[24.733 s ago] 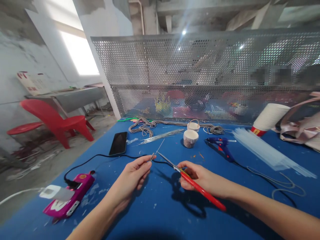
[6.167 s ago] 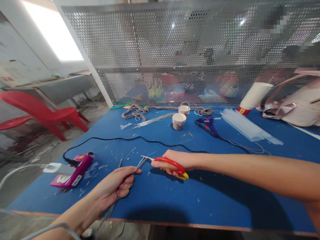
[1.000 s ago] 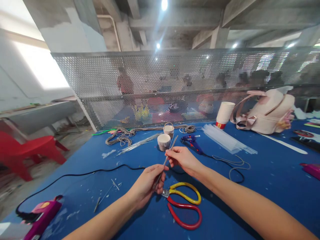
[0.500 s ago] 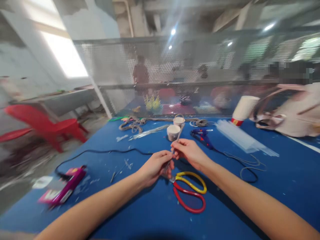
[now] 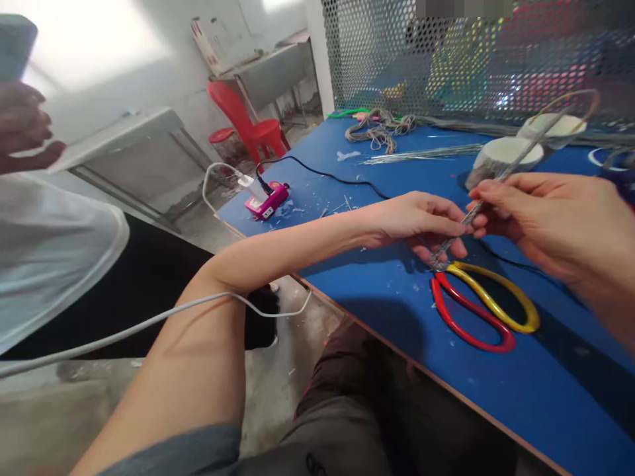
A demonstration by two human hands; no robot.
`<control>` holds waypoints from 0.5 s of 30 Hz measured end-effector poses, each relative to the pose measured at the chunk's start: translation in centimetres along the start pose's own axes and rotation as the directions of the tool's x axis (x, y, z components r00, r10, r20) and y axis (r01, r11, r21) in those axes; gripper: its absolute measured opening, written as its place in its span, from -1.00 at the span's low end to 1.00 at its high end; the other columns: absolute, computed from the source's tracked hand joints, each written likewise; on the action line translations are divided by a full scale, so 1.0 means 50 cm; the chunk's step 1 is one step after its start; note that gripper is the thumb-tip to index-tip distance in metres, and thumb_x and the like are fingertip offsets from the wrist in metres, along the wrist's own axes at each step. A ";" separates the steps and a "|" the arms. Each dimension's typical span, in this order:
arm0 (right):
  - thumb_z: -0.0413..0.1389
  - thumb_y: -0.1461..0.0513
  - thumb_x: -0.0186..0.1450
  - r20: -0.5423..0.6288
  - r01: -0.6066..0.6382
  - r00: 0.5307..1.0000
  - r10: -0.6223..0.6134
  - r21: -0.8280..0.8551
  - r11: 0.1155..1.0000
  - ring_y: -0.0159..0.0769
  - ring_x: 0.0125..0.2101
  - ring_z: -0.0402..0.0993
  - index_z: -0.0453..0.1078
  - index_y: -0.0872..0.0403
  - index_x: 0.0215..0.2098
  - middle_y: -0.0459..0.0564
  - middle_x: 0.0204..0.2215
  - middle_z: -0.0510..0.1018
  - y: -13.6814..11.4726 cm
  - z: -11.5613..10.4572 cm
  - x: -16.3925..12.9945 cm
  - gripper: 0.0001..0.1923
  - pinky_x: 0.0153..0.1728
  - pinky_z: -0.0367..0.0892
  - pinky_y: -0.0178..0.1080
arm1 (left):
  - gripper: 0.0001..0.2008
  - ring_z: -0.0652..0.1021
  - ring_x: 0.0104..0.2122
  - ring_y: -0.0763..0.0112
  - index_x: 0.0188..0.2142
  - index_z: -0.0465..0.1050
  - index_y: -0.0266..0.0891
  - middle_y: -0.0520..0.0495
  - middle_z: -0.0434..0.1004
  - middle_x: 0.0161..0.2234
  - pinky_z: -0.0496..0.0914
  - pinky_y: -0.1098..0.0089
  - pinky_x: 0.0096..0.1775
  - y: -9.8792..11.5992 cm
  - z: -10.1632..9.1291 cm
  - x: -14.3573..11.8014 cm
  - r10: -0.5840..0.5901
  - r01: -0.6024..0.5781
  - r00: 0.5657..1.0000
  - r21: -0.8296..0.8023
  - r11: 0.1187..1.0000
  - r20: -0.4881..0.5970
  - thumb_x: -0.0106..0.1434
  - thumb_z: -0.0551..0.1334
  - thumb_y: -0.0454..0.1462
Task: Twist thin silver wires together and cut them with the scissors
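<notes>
My left hand (image 5: 421, 221) and my right hand (image 5: 550, 211) hold a thin, stiff grey stem (image 5: 526, 151) that looks wound with cord. It slants up to the right, pinched between fingertips of both hands near its middle. Its lower end runs under the left fingers. Just below the left hand, scissors with one red and one yellow handle (image 5: 479, 295) lie on the blue table, their blades mostly hidden. Behind the right hand stand a small pale cup (image 5: 510, 153) with a greyish side and a second cup (image 5: 555, 129) with a thin arched handle.
Thin wires (image 5: 426, 154) and grey cord (image 5: 380, 132) lie at the back by a perforated metal screen (image 5: 387, 59). A pink power strip (image 5: 268, 201) sits at the left table edge. A white cable (image 5: 188, 304) crosses near my left arm. Another person's hand (image 5: 24, 129) shows at far left.
The view has swung left and down, bringing another person and the white cable into sight. Both my hands keep their hold on the grey stem.
</notes>
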State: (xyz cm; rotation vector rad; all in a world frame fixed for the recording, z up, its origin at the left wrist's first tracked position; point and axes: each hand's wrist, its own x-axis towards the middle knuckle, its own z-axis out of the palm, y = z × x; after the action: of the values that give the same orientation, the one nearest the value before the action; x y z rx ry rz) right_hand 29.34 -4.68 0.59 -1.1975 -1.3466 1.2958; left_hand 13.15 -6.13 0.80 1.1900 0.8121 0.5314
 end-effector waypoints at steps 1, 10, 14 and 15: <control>0.23 0.26 0.14 0.009 0.007 1.000 -0.007 0.005 1.000 -0.48 -0.65 0.35 0.42 0.17 -0.55 -0.06 -0.66 0.42 -0.001 -0.001 -0.001 -0.84 -0.63 0.31 -0.36 | -0.93 0.52 -0.57 0.50 -0.41 0.36 -0.30 -0.02 0.54 -0.53 0.38 0.48 -0.51 0.001 0.000 0.001 0.007 -0.007 1.000 0.011 1.000 -0.004 0.22 0.15 -0.38; 0.34 0.03 -0.10 0.041 0.023 0.999 -0.025 0.033 0.999 -0.38 -0.56 0.38 0.49 0.08 -0.57 0.02 -0.56 0.47 -0.010 -0.003 0.012 -0.70 -0.56 0.32 -0.24 | -0.97 0.54 -0.55 0.51 -0.38 0.35 -0.26 0.04 0.54 -0.51 0.40 0.50 -0.50 0.003 -0.005 0.003 0.097 -0.097 0.995 -0.027 0.995 -0.023 0.20 0.19 -0.34; 0.35 -0.06 -0.23 0.101 0.065 0.992 -0.069 0.039 0.997 -0.38 -0.60 0.36 0.48 0.06 -0.62 0.02 -0.60 0.46 -0.026 0.016 0.024 -0.60 -0.60 0.31 -0.22 | -0.91 0.56 -0.51 0.44 -0.34 0.35 -0.23 0.03 0.55 -0.47 0.42 0.47 -0.51 0.007 -0.016 -0.021 0.102 -0.103 0.995 -0.046 0.994 -0.020 0.17 0.23 -0.27; 0.35 -0.04 -0.20 0.116 0.068 0.991 -0.072 0.041 0.997 -0.39 -0.61 0.35 0.47 0.06 -0.62 0.01 -0.62 0.46 -0.033 0.021 0.024 -0.63 -0.60 0.31 -0.24 | -0.90 0.56 -0.50 0.43 -0.33 0.35 -0.22 0.03 0.55 -0.46 0.42 0.47 -0.51 0.008 -0.017 -0.027 0.101 -0.102 0.995 -0.048 0.994 -0.026 0.17 0.23 -0.26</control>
State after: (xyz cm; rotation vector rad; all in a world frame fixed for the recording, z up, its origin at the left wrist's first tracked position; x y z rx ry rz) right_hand 28.05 -3.61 2.16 -1.0540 -1.4299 1.3526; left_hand 11.65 -6.48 1.42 1.1859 0.7571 0.6468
